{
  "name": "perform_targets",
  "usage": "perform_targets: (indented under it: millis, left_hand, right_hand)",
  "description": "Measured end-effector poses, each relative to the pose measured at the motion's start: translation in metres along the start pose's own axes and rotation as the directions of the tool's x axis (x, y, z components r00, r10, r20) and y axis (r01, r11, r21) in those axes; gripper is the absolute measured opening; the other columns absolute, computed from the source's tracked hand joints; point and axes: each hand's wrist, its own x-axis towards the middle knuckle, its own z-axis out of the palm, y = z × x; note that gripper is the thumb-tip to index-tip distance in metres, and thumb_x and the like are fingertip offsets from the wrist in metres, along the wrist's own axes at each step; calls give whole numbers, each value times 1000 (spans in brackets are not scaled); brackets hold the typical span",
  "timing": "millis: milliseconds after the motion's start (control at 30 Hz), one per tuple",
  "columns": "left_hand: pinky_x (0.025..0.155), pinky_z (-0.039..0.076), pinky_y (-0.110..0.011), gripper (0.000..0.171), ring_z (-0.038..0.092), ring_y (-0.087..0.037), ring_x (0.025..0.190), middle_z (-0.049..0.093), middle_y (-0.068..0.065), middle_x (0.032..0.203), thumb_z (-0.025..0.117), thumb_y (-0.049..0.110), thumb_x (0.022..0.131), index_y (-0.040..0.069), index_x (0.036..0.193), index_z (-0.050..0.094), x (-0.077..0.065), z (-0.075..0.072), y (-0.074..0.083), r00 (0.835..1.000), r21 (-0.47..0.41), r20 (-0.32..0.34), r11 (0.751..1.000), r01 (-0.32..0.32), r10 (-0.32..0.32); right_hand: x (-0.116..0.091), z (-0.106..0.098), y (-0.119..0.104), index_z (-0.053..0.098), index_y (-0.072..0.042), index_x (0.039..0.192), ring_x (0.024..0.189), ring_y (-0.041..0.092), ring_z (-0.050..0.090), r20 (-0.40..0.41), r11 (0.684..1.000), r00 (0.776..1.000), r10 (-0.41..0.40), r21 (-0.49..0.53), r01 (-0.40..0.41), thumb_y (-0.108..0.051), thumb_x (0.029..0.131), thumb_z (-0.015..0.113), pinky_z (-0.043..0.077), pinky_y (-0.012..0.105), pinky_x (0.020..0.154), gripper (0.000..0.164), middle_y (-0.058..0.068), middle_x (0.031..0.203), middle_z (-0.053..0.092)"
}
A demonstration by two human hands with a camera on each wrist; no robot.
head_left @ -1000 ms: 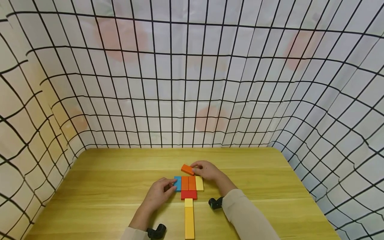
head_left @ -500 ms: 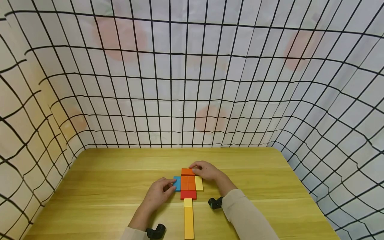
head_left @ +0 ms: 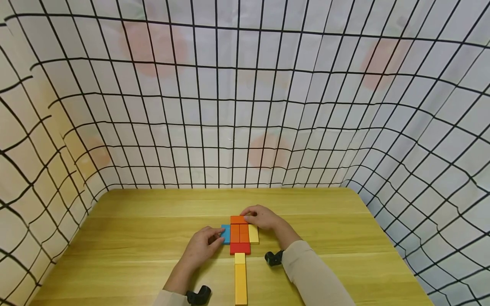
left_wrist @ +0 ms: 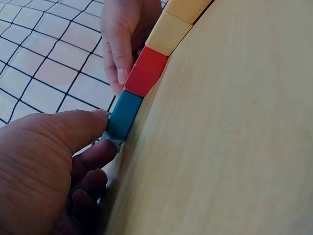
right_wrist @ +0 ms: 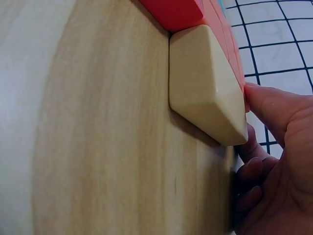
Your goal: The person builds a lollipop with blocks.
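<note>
Coloured blocks lie flat together on the wooden table. My left hand (head_left: 203, 245) holds the outer side of the blue block (head_left: 226, 234) with thumb and index finger; in the left wrist view the thumb tip touches this blue block (left_wrist: 125, 113). At the far end, my right hand (head_left: 264, 217) pinches the right end of an orange block (head_left: 237, 219), which lies crosswise against the orange blocks (head_left: 239, 233) in the middle. A cream block (head_left: 253, 234) flanks them on the right, close under the right hand. Its wrist view mostly hides the pinched block behind this cream block (right_wrist: 205, 83).
Nearer me, a red block (head_left: 240, 248) lies crosswise, followed by a small pale yellow block (head_left: 240, 258) and a long yellow block (head_left: 240, 284). Black wrist devices (head_left: 199, 295) sit at both wrists. A white curtain with black grid lines (head_left: 245, 106) surrounds the table's far sides.
The orange block in my right hand has turned from slanted to straight and come up against the middle orange blocks. My left hand has stayed at the blue block.
</note>
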Motion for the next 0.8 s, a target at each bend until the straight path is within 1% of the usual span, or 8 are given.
perform_targets:
  millis: [100,367,600,800]
  left_hand:
    - [68,45,-21,31,50,-3,76,63,8,89,72,20,96,11,126,74,0,0,0,1000,0,2,1000,0,0]
    - [67,45,-21,31,49,-3,75,63,8,89,72,21,96,11,126,74,1,-2,1,1000,-10,1,1000,6,-6]
    - [68,45,-21,31,50,-3,76,63,7,89,72,20,96,11,125,74,0,-1,2,1000,-1,1,1000,3,-3]
    - [67,45,-20,31,50,-3,75,63,7,89,73,20,96,11,125,74,0,0,1,1000,-4,-2,1000,7,-7]
  right_hand:
    - [0,0,-1,73,-17,120,101,19,58,0,1000,1000,-8,2,8,-25,105,58,49,45,96,23,4,114,69]
    - [-1,-1,-5,73,-18,119,108,21,58,-3,1000,1000,18,9,-18,-26,104,59,47,49,102,22,4,120,68]
    - [-1,-1,-3,74,-16,119,105,19,58,-3,1000,1000,7,16,-7,-25,104,60,48,45,99,22,4,117,69]
    - [-2,0,-3,74,-18,118,108,19,58,-4,1000,1000,19,5,-19,-26,104,60,47,46,102,21,3,119,68]
